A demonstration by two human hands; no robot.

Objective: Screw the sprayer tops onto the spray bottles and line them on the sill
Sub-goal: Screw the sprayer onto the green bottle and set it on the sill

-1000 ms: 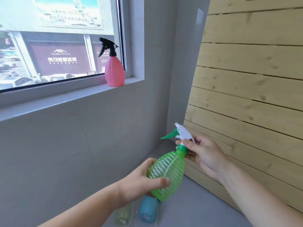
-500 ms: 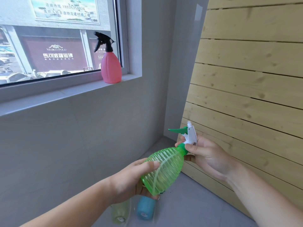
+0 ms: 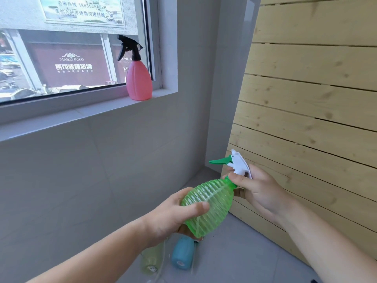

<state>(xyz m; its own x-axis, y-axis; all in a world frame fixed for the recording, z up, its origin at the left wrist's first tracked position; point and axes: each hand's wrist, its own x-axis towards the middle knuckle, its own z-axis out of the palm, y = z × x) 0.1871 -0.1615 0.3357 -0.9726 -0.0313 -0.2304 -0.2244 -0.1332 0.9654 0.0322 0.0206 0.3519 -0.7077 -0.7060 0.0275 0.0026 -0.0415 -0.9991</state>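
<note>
Cradling the ribbed, translucent green spray bottle (image 3: 208,207), tilted in mid-air well below the sill (image 3: 85,115), in the left hand (image 3: 173,217); right hand (image 3: 259,193) pinching its white-and-green sprayer top (image 3: 234,163). Standing on the sill: smooth pink bottle (image 3: 138,80), black sprayer fitted. Lying on the floor below the sill: a blue bottle (image 3: 182,254) and a pale one (image 3: 151,260).

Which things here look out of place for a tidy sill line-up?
Two bottles, one blue and one pale yellow-green, lie tipped over on the floor below the hands, while only the pink bottle stands upright on the sill.
</note>
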